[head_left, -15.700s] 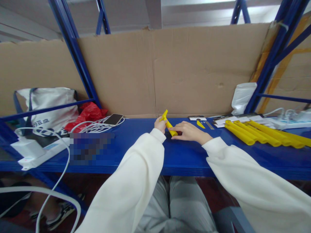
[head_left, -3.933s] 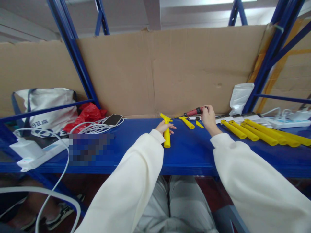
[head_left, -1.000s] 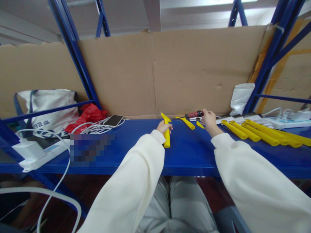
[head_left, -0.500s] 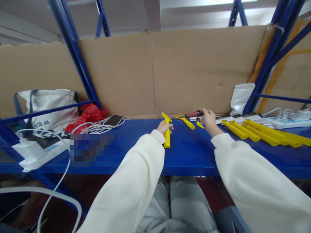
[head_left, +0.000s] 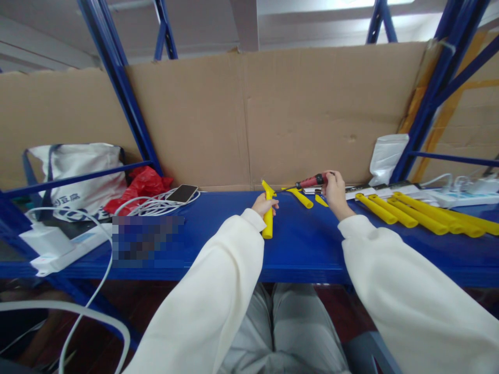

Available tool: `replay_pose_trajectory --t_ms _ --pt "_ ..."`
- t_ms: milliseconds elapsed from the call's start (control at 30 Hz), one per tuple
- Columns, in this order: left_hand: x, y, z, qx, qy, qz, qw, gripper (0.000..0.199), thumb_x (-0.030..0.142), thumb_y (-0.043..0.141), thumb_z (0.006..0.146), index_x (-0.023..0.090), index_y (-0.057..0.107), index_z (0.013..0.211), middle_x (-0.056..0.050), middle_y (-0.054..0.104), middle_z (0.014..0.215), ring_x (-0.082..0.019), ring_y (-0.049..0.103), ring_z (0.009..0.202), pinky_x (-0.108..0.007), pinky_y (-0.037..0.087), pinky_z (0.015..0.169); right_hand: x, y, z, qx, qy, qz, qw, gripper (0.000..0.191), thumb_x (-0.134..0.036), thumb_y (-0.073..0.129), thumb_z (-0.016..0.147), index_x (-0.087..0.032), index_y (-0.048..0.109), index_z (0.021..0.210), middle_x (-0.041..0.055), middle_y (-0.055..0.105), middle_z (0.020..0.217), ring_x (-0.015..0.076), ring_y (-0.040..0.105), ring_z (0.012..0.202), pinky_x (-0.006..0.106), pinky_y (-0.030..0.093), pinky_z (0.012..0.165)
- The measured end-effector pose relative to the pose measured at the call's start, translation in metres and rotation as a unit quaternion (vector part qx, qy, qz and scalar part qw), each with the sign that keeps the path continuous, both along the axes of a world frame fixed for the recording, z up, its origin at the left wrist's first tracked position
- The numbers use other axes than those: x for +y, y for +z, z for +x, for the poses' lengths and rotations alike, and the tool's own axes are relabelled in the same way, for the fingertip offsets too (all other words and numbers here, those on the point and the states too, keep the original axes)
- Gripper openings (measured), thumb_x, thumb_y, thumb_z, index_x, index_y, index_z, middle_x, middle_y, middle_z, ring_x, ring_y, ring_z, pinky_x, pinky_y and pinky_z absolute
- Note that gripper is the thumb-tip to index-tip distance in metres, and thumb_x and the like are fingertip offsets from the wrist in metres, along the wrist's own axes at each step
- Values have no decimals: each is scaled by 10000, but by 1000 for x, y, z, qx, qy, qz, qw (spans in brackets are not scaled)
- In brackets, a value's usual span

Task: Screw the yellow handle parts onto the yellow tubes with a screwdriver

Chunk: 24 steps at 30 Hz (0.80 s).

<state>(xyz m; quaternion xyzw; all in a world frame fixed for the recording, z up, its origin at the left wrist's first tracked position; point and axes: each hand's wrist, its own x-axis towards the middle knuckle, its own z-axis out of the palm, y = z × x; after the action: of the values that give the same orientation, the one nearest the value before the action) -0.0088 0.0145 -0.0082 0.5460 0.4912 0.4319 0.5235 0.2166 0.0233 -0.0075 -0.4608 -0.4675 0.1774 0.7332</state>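
My left hand (head_left: 263, 203) is closed round a yellow plastic handle (head_left: 268, 223), which stands nearly upright with its narrow, angled head at the top. In my right hand (head_left: 336, 191) is a screwdriver (head_left: 312, 181) with a red and black grip, held by its rear end. Its thin dark shaft points left and reaches the side of the yellow handle's head; whether the tip sits in a screw is too small to tell. Behind the shaft lies another yellow handle (head_left: 303, 199), and a small yellow piece (head_left: 321, 200) rests beside it.
Several yellow tubes (head_left: 405, 212) lie on the blue table (head_left: 304, 244) at the right, before a power strip (head_left: 463, 197). At the left are a phone (head_left: 184, 194), white cables (head_left: 156, 206), a red plastic bag (head_left: 140, 184) and a cloth bag (head_left: 78, 174). Cardboard (head_left: 187, 119) stands behind.
My right hand has shifted its grip slightly at the screwdriver's rear end, and the grip end tilts a little higher. My left hand and the yellow handle stay nearly still.
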Motion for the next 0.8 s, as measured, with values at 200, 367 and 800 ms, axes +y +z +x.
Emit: replay_pose_trajectory --t_ms 200,367,800 --pt "-2 1 0 1 -3 11 1000 191 16 585 881 148 556 1015 86 535 496 -92 452 320 -203 361 415 -10 4 -2 -98 -100 34 990 316 -494 623 933 -234 509 794 10 574 764 186 556 823 274 432 743" --pt "-2 1 1 -4 -1 14 1000 215 23 602 868 150 561 1037 94 529 490 -87 453 318 -195 361 414 -8 6 -3 -42 -87 18 995 225 -397 640 903 -227 527 809 -18 549 752 154 518 724 256 425 668" --pt "-1 1 -1 -8 9 15 1000 271 22 625 852 138 576 1092 95 528 489 -92 466 330 -202 375 430 -7 7 -8 49 3 -24 999 274 -455 688 860 -243 515 841 -81 442 589 104 404 465 231 320 435"
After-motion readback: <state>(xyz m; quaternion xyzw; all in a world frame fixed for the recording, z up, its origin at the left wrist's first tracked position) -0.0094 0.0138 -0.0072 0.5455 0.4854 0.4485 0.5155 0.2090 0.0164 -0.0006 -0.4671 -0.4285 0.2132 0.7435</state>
